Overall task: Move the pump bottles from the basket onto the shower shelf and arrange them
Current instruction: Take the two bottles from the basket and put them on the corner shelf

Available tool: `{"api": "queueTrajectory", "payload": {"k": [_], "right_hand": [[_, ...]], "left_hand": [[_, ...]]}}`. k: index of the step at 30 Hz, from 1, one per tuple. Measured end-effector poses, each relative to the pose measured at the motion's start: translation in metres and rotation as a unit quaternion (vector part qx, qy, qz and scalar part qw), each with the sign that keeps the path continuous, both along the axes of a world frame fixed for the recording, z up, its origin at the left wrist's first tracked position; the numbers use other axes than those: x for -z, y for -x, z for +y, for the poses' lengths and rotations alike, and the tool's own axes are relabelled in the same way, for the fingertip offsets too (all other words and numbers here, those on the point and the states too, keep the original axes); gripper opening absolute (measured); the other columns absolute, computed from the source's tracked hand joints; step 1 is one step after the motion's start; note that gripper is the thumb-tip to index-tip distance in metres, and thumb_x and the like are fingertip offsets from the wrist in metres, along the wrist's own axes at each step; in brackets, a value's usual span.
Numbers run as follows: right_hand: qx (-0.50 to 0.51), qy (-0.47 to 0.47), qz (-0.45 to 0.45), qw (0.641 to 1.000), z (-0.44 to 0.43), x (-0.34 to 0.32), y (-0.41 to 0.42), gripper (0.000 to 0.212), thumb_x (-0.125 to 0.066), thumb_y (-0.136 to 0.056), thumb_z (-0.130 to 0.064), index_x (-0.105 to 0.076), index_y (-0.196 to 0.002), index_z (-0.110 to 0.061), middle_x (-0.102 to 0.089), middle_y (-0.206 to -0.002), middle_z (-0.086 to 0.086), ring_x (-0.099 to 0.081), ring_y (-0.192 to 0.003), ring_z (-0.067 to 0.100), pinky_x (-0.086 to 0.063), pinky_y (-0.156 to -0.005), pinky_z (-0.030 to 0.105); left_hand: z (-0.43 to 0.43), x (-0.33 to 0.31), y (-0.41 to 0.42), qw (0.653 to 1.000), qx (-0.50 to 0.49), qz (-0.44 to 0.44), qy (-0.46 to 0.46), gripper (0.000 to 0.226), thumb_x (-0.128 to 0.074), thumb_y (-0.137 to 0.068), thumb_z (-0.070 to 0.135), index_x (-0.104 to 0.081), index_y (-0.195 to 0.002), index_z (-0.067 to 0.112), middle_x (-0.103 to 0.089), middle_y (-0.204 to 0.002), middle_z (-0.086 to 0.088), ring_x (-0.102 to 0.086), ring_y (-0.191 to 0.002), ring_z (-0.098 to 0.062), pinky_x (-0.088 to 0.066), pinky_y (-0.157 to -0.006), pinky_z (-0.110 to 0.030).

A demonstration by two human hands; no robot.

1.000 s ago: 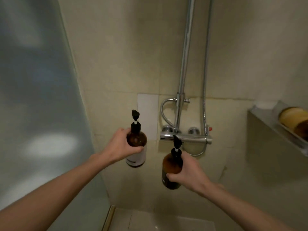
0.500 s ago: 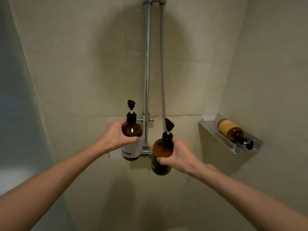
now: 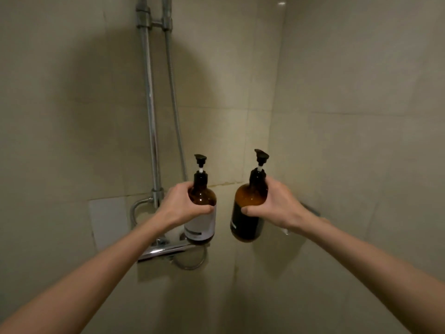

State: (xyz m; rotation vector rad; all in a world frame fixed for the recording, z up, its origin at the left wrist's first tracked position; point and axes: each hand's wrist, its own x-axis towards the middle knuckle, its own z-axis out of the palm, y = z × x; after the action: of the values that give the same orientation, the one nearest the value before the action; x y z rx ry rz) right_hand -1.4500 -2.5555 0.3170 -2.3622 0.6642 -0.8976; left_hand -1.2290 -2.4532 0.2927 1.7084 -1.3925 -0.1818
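My left hand (image 3: 180,207) grips an amber pump bottle with a white label (image 3: 202,213), held upright in front of the shower tap. My right hand (image 3: 277,208) grips a second amber pump bottle with a dark label (image 3: 248,213), tilted slightly, near the wall corner. Both bottles have black pump heads. The shower shelf (image 3: 311,209) is almost fully hidden behind my right hand and wrist; only a thin metal edge shows. The basket is out of view.
A chrome shower rail (image 3: 150,104) and hose (image 3: 174,97) run up the back wall. The mixer tap (image 3: 168,250) juts out just below the left bottle. Beige tiled walls meet in a corner to the right of the bottles.
The view swung to the right. My right hand carried its bottle rightward and up, in front of the shelf, which now hides the bottle lying on it. The left bottle stayed near the tap.
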Motion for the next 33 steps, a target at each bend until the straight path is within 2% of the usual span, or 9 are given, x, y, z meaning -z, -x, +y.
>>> {"api": "queueTrajectory", "payload": {"k": [2, 7, 12, 16, 19, 24, 28, 33], "right_hand": [[0.004, -0.013, -0.012, 1.0, -0.024, -0.011, 0.007, 0.069, -0.077, -0.051, -0.054, -0.044, -0.109, -0.034, -0.055, -0.1, -0.018, -0.055, -0.091, 0.005, -0.046, -0.074, 0.021], [0.013, -0.006, -0.03, 0.999, -0.095, -0.034, 0.01, 0.067, -0.079, -0.051, -0.051, -0.043, -0.106, -0.035, -0.055, -0.098, -0.017, -0.055, -0.089, 0.005, -0.04, -0.066, 0.016], [0.031, -0.003, -0.023, 0.999, -0.172, -0.049, -0.006, 0.069, -0.081, -0.054, -0.044, -0.045, -0.109, -0.028, -0.052, -0.094, -0.018, -0.051, -0.085, 0.002, -0.039, -0.063, 0.016], [0.039, -0.015, -0.008, 0.999, -0.223, -0.044, -0.027, 0.066, -0.082, -0.056, -0.037, -0.047, -0.11, -0.023, -0.054, -0.093, -0.012, -0.052, -0.085, 0.006, -0.039, -0.06, 0.016], [0.033, -0.018, 0.01, 0.999, -0.254, -0.036, -0.043, 0.068, -0.083, -0.057, -0.035, -0.048, -0.114, -0.021, -0.055, -0.1, -0.007, -0.054, -0.093, 0.012, -0.042, -0.064, 0.018], [0.042, -0.039, 0.038, 0.998, -0.293, -0.018, -0.069, 0.073, -0.085, -0.056, -0.034, -0.049, -0.118, -0.017, -0.058, -0.105, -0.001, -0.055, -0.096, 0.017, -0.047, -0.075, 0.027], [0.07, -0.044, 0.043, 0.996, -0.31, -0.006, -0.086, 0.069, -0.085, -0.058, -0.035, -0.051, -0.115, -0.016, -0.059, -0.104, 0.002, -0.056, -0.094, 0.02, -0.046, -0.072, 0.029], [0.086, -0.047, 0.071, 0.993, -0.326, 0.004, -0.102, 0.067, -0.084, -0.058, -0.038, -0.052, -0.112, -0.016, -0.06, -0.1, 0.004, -0.057, -0.089, 0.02, -0.046, -0.069, 0.03]], "left_hand": [[-0.019, -0.006, 0.006, 1.0, 0.012, -0.002, 0.0, 0.054, -0.083, -0.059, 0.034, -0.058, -0.107, 0.026, -0.065, -0.096, 0.01, -0.06, -0.089, -0.001, -0.044, -0.071, -0.016], [-0.066, -0.021, 0.012, 1.0, 0.009, -0.022, 0.01, 0.052, -0.082, -0.059, 0.033, -0.061, -0.105, 0.022, -0.068, -0.095, 0.006, -0.063, -0.089, -0.006, -0.052, -0.079, -0.026], [-0.111, -0.036, 0.013, 0.999, 0.003, -0.039, 0.007, 0.051, -0.083, -0.058, 0.036, -0.062, -0.103, 0.023, -0.068, -0.093, 0.008, -0.063, -0.088, -0.005, -0.047, -0.072, -0.018], [-0.133, -0.04, 0.016, 0.999, -0.002, -0.045, 0.006, 0.045, -0.082, -0.055, 0.041, -0.061, -0.094, 0.032, -0.067, -0.088, 0.012, -0.063, -0.082, -0.001, -0.044, -0.065, -0.013], [-0.144, -0.043, 0.019, 0.999, -0.008, -0.048, 0.005, 0.043, -0.082, -0.054, 0.04, -0.058, -0.089, 0.038, -0.065, -0.087, 0.016, -0.061, -0.081, 0.003, -0.043, -0.061, -0.008], [-0.15, -0.031, 0.015, 1.0, -0.007, -0.018, 0.003, 0.052, -0.08, -0.054, 0.042, -0.057, -0.101, 0.036, -0.065, -0.093, 0.016, -0.061, -0.087, 0.002, -0.047, -0.069, -0.012], [-0.156, -0.017, 0.004, 1.0, -0.015, -0.019, -0.002, 0.053, -0.08, -0.055, 0.04, -0.061, -0.102, 0.031, -0.067, -0.093, 0.012, -0.063, -0.087, -0.002, -0.049, -0.071, -0.015], [-0.168, -0.009, -0.008, 0.999, -0.02, -0.022, -0.012, 0.055, -0.08, -0.051, 0.044, -0.059, -0.102, 0.036, -0.065, -0.094, 0.016, -0.061, -0.088, 0.002, -0.05, -0.069, -0.014]]}}
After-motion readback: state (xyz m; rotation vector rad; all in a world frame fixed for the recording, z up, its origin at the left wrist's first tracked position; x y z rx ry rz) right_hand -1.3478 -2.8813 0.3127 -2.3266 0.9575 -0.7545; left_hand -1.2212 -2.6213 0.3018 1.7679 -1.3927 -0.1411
